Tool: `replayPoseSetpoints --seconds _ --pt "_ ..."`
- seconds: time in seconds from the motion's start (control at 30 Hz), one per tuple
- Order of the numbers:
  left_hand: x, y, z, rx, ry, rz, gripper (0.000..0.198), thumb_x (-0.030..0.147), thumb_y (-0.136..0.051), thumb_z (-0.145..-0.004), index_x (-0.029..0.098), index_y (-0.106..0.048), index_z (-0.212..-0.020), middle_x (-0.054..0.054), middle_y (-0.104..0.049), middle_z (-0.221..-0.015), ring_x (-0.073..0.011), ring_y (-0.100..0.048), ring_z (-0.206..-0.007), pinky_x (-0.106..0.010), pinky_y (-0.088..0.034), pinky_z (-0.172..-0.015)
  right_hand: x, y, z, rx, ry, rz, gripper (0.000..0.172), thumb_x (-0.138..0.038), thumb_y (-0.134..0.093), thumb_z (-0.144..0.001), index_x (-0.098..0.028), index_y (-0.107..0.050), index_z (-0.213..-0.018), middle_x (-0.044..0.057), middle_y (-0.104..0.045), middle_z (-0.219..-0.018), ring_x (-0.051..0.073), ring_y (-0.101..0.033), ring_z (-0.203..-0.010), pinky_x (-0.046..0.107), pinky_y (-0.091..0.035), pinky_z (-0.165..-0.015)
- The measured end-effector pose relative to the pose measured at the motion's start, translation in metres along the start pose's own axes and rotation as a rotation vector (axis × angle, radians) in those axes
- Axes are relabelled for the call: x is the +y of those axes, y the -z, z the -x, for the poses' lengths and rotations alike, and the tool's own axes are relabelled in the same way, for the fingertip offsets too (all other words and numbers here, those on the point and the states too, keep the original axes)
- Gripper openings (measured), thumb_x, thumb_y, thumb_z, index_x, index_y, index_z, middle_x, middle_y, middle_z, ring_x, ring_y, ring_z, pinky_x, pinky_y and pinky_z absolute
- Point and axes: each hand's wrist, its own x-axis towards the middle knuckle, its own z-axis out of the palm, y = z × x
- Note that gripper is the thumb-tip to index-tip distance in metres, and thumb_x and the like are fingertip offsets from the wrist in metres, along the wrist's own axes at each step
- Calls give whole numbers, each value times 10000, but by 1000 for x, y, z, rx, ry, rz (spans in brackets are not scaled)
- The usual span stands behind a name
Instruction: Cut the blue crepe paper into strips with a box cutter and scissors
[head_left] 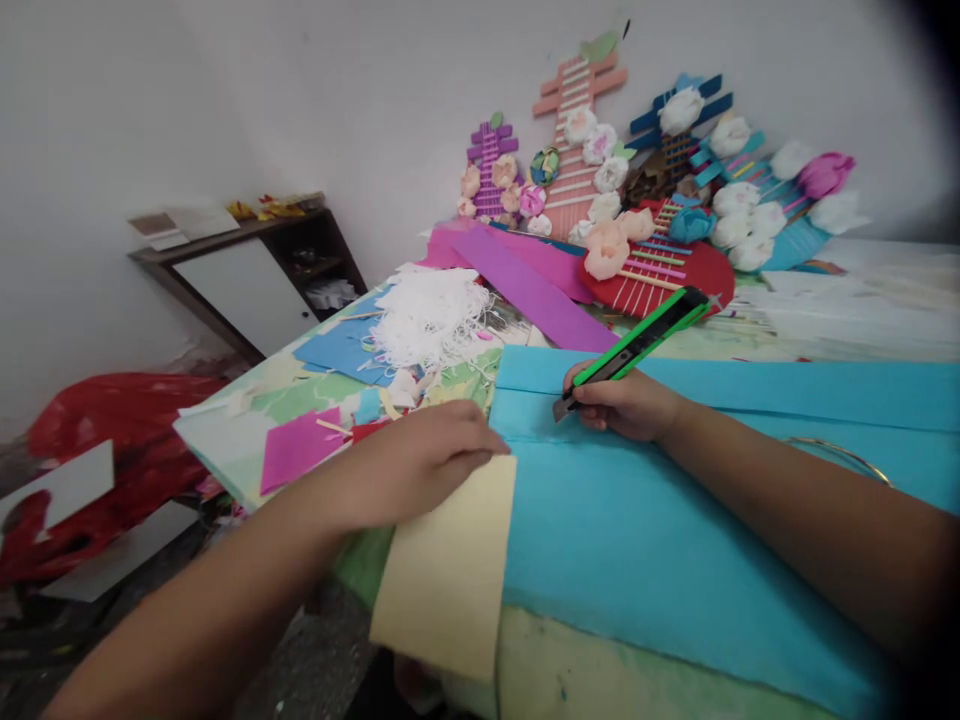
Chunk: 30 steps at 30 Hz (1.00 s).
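My right hand is closed round a green-and-black utility knife. Its blade points down and left, close over the blue sheet, which looks like felt or crepe paper and has fold lines along its far side. With fingers bent together, my left hand grips the upper end of a cream-coloured card. The card's right edge lies along the left edge of the blue sheet, and its lower end reaches the table's near edge. The left fingertips are partly hidden.
Behind the sheet lie a pile of white string, purple strips and a red decorated piece. Flower-covered boards lean on the wall. A pink square lies at left. Beyond stands a low cabinet; red plastic sits below.
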Motion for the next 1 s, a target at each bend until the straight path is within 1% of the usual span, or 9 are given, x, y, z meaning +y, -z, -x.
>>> replayPoseSetpoints --seconds 0.1,0.2,0.27,0.33,0.43,0.53,0.67,0.8,1.0 --pt "-3 -2 -42 -107 -30 -214 230 171 -418 -875 195 -642 -923 -19 -580 -846 -134 -558 -822 -231 -425 -734 0 0 0 5 7 -6 117 -178 -660 -544 -139 -586 -626 -30 -554 -441 46 -415 -352 164 -308 -314" --pt "-4 -21 -64 -101 -15 -294 195 227 -471 -851 148 -633 -924 -54 -578 -830 -189 -553 -815 -302 -431 -740 0 0 -1 -2 -6 9 114 -182 -655 -546 -140 -581 -621 -44 -507 -399 55 -418 -340 169 -304 -311" --pt "-1 -33 -60 -95 -24 -317 219 251 -455 -860 121 -629 -887 -83 -578 -865 -218 -539 -873 -344 -422 -792 0 1 -1 -6 -17 19 116 -180 -651 -545 -140 -582 -629 -49 -495 -385 60 -418 -328 174 -304 -308" --pt "2 -40 -45 -107 -56 -318 251 306 -465 -858 123 -630 -906 -104 -581 -974 -240 -511 -985 -373 -392 -881 0 1 -2 -4 -19 20 122 -170 -646 -545 -142 -580 -644 -41 -521 -405 60 -421 -331 176 -310 -313" --pt "3 -46 -19 -113 -151 -348 433 413 -504 -820 127 -558 -1141 -133 -518 -1216 -305 -397 -1186 -486 -259 -1017 1 2 -2 -9 -21 21 115 -161 -641 -559 -140 -574 -650 -3 -594 -484 55 -427 -349 179 -320 -326" --pt "1 -54 -5 -128 -136 -353 527 423 -454 -841 104 -461 -1260 -146 -433 -1333 -301 -360 -1239 -479 -254 -1036 1 2 -2 -16 -12 27 108 -167 -641 -572 -135 -577 -653 17 -621 -523 53 -427 -356 180 -319 -332" --pt "9 -66 -7 -106 -12 -419 552 441 -406 -854 79 -462 -1267 -161 -420 -1345 -322 -374 -1232 -482 -273 -1031 1 2 -2 -16 -4 47 101 -172 -639 -577 -135 -580 -650 -8 -574 -456 57 -422 -351 180 -319 -332" --pt "21 -71 -15 -112 94 -468 588 461 -371 -857 43 -472 -1259 -174 -454 -1314 -328 -412 -1200 -466 -308 -1015 0 1 -1 -4 -7 61 107 -182 -638 -580 -134 -577 -654 37 -649 -574 48 -429 -371 178 -331 -342" --pt "23 -72 -16 -81 99 -526 592 467 -369 -856 20 -501 -1221 -196 -492 -1268 -332 -466 -1136 -454 -371 -959 1 2 -1 9 -9 73 107 -165 -640 -579 -139 -576 -661 14 -620 -515 55 -437 -362 180 -326 -336"
